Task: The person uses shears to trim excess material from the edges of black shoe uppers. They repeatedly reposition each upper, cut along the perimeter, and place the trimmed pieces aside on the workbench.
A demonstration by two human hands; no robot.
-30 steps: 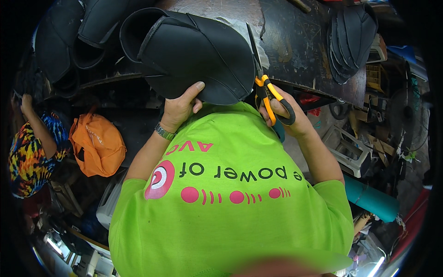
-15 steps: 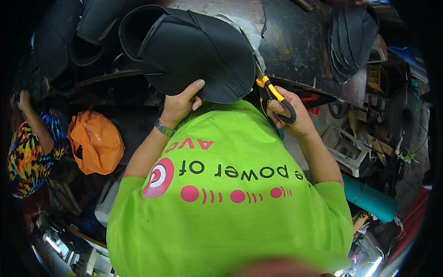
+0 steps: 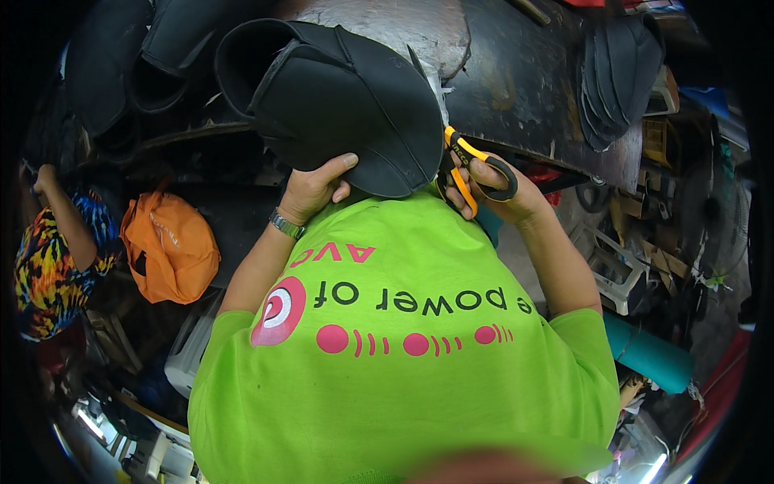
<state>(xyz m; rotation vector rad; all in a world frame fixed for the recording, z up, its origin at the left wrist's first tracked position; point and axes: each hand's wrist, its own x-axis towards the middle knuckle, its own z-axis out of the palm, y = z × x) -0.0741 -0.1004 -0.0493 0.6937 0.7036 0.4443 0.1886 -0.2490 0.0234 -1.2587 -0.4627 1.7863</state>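
A black stitched boot upper (image 3: 347, 105), hollow at its left end and rounded at its right, is held up in front of my chest. My left hand (image 3: 316, 187) is closed on its lower edge, thumb on top and the other fingers mostly hidden beneath. In my right hand (image 3: 504, 192) is a pair of scissors (image 3: 484, 159) with yellow and black handles, my fingers through the loops. The handles are spread apart. One dark blade shows along the upper's right edge; the other blade is hidden, so I cannot tell whether material lies between them.
Beyond the upper stands a dark, worn table (image 3: 524, 89). More black uppers (image 3: 181, 40) lie at the far left, and a stack of black pieces (image 3: 617, 81) sits at its right end. An orange bag (image 3: 169, 250) hangs at left, near another person's arm (image 3: 68, 214).
The boot upper has come slightly nearer to me and tilted. The scissors have turned in my right hand, their handles spread wider, and their blade shows higher beside the upper's edge.
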